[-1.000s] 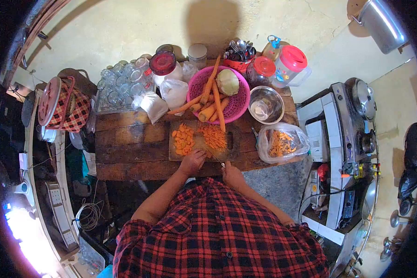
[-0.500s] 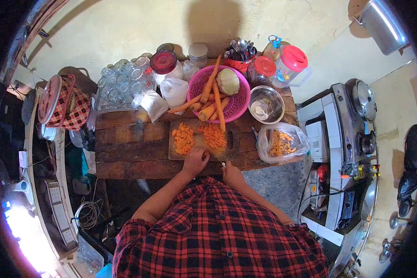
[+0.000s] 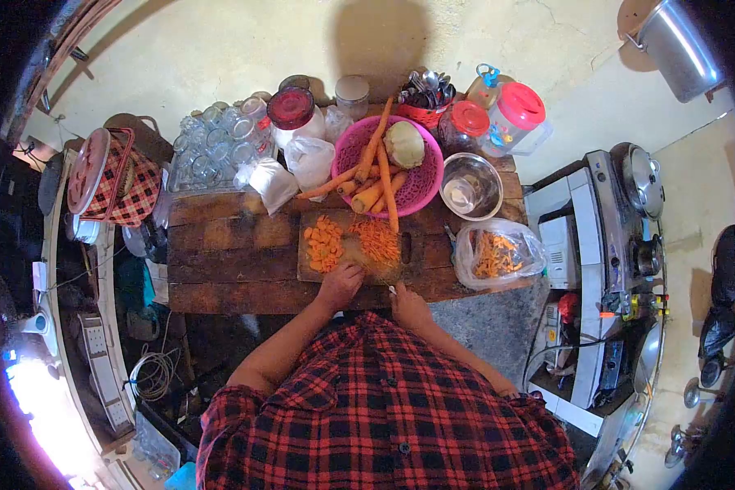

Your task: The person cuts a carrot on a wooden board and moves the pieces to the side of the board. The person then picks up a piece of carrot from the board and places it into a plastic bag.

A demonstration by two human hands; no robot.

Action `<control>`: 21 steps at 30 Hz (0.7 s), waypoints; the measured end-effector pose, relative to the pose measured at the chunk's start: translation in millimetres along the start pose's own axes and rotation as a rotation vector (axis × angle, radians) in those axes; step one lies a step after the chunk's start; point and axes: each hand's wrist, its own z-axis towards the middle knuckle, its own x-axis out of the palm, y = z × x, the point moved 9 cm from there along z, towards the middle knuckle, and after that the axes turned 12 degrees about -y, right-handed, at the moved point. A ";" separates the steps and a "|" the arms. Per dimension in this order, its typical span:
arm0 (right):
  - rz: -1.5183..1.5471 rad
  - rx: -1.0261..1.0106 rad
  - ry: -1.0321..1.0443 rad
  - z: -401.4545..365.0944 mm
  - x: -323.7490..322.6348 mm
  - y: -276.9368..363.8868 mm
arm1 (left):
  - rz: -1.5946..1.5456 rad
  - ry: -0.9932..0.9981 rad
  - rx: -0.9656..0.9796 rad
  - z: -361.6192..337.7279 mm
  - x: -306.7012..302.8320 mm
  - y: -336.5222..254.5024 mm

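Note:
My right hand [image 3: 411, 307] is closed round a knife [image 3: 393, 288] at the front edge of the wooden cutting board [image 3: 309, 274]; the blade is hard to make out. My left hand [image 3: 342, 283] rests on the board's near edge with its fingers curled down, hiding whatever is under them. Beyond it, carrot slices [image 3: 324, 243] lie in a pile on the left of the board. Thin carrot strips [image 3: 376, 242] are heaped to their right. One long carrot [image 3: 389, 196] leans from a pink basket [image 3: 435, 173] down to the board.
The basket holds several carrots and a cabbage [image 3: 405, 144]. To its right stand a steel bowl [image 3: 490, 174] and a plastic bag [image 3: 534, 253] with carrot peelings. Glasses [image 3: 220, 147], white bags [image 3: 309, 163] and lidded jars [image 3: 291, 109] line the back; a stove [image 3: 608, 220] is at right.
My left hand has shifted slightly left and toward me. My right hand stays nearly in place, and the knife blade, visible before between the hands, is now hard to see.

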 end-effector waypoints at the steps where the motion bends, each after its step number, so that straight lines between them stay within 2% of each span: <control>1: -0.014 -0.013 -0.006 0.6 -0.4 1.0 | 0.001 -0.001 0.000 -0.3 1.0 1.6; 18: -0.080 -0.014 0.073 24.7 19.0 3.4 | -0.090 -0.006 -0.030 5.1 -6.2 -2.0; 20: -0.017 -0.140 0.058 26.2 8.7 12.6 | -0.076 -0.003 -0.011 6.2 -7.2 -3.4; 21: -0.016 -0.141 0.059 22.9 4.3 15.1 | -0.059 0.000 0.005 8.4 -10.6 -5.1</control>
